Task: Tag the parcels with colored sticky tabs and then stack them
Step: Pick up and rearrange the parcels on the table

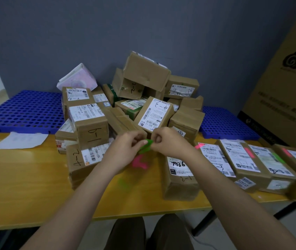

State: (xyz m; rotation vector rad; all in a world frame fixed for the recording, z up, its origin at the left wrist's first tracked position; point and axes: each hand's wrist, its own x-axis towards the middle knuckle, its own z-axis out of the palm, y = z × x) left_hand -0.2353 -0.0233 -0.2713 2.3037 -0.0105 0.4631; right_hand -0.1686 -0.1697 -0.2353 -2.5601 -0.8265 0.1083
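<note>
Both hands meet above the yellow table (pixel 26 186) in front of a heap of brown parcels (pixel 143 91). My left hand (pixel 125 147) and my right hand (pixel 167 141) pinch a green sticky tab (pixel 146 146) between their fingertips. Pink tabs (pixel 140 163) lie on the table just below the hands, and a blurred green tab (pixel 123 183) lies nearer to me. A parcel marked 7936 (pixel 178 175) stands under my right forearm. To its right a row of parcels lies flat, bearing a pink tab (pixel 198 146), another pink tab (pixel 249 152) and a green tab (pixel 278 157).
Blue perforated pallets (pixel 22 112) lie along the back of the table on both sides of the heap. A white paper sheet (pixel 21 140) rests at the left. A large cardboard carton (pixel 288 87) stands at the right against the grey wall.
</note>
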